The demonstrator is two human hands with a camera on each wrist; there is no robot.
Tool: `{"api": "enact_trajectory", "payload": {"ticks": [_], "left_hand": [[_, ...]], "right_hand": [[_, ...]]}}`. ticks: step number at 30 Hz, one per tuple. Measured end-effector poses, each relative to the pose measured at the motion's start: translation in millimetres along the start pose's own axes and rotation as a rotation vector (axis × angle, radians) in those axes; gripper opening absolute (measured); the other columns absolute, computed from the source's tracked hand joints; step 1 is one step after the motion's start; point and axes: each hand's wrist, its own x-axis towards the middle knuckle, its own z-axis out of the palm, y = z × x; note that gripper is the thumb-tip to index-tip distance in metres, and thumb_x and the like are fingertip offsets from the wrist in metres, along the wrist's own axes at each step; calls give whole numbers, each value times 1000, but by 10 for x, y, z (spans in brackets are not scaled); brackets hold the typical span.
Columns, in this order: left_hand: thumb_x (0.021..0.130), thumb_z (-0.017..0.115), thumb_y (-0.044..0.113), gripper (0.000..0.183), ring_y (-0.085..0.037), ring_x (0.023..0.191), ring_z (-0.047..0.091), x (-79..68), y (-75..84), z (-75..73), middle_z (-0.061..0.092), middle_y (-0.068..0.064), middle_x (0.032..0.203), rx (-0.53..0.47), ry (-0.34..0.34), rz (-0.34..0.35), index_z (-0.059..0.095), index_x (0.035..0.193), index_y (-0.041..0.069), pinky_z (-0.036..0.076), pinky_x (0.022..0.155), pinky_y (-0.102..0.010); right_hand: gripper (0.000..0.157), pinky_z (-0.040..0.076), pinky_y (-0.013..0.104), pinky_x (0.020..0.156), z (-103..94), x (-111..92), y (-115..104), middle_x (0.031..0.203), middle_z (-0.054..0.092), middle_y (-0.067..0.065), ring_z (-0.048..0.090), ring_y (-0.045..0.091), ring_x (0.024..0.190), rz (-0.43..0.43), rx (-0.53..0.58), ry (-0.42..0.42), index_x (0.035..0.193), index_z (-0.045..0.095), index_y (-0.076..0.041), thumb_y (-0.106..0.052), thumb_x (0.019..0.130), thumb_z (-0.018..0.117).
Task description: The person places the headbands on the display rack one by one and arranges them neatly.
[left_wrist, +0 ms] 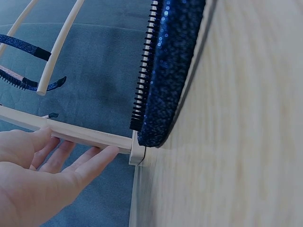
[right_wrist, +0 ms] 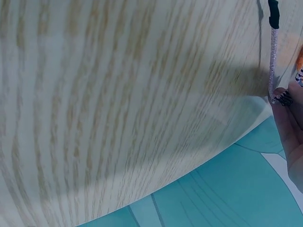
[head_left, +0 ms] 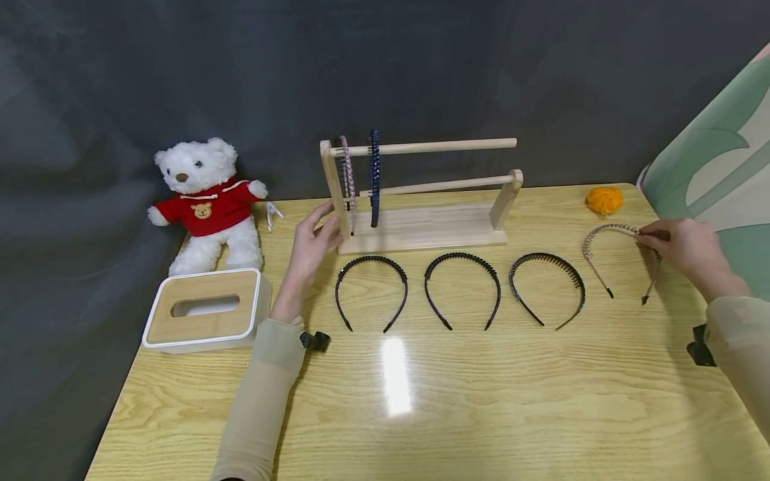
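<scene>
On the right of the head view my right hand [head_left: 692, 254] pinches a pale pinkish headband [head_left: 592, 248] near the top of its arch. Its two dark-tipped ends point toward the front of the table. In the right wrist view only part of that hand [right_wrist: 291, 127] shows at the edge, fingertips at the headband [right_wrist: 273, 61]. My left hand [head_left: 311, 244] holds the left post of a wooden rack [head_left: 421, 230], thumb on one side and fingers on the other. Near the left post, a pink headband [head_left: 347, 167] and a dark blue sparkly headband [head_left: 375, 177] hang on the rack's rods.
Three dark headbands, left [head_left: 373, 258], middle [head_left: 462, 255] and right [head_left: 544, 256], lie in a row before the rack. An orange ball of yarn [head_left: 604, 200] sits at the back right. At left are a white teddy bear [head_left: 210, 214] and a tissue box [head_left: 207, 304].
</scene>
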Motion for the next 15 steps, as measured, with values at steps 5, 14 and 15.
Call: {"api": "enact_trajectory", "payload": {"ticks": [5, 14, 15], "left_hand": [[114, 54, 9, 46, -45, 136, 58, 0, 4, 3, 43, -16, 165, 2, 1, -2, 49, 159, 2, 56, 111, -47], [114, 54, 9, 46, -46, 135, 58, -1, 2, 0, 43, -16, 165, 3, 2, -2, 49, 159, 2, 57, 110, -46], [114, 54, 9, 46, -46, 135, 58, 0, 2, -1, 43, -16, 165, 3, 3, -2, 49, 159, 2, 57, 110, -46]], "right_hand": [[15, 50, 47, 56, -31, -15, 0, 86, 74, 29, 66, 41, 72, 14, 16, -18, 101, 74, 14, 0, 98, 77], [18, 43, 28, 50, -61, -41, -10, 86, 74, 30, 62, 21, 62, 19, 38, 17, 102, 74, 16, -2, 98, 77], [18, 43, 27, 50, -69, -44, -19, 86, 74, 31, 62, 18, 61, 18, 39, 19, 102, 74, 16, -1, 98, 77]]}}
